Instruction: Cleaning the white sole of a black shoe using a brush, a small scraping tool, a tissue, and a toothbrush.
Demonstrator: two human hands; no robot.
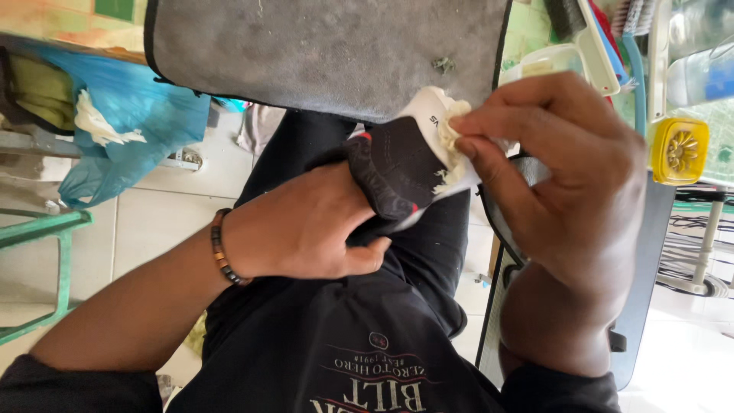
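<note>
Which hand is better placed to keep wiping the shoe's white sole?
Probably the right hand: it presses the pale cloth against the sole, while the left hand grips the black shoe.

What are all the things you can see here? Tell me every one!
Black sneaker with white sole: one, held over the lap.
Cream cloth wad: one, pressed on the sole's toe end.
Grey felt mat: one, top centre, on the table.
Blue plastic bag: one, upper left.
Green metal frame: one, left edge.
Yellow plastic lid: one, right side.
Beaded wristband: one, brown and black, left wrist.
Left hand: grips the sneaker.
Right hand: pinches the cloth.
</note>
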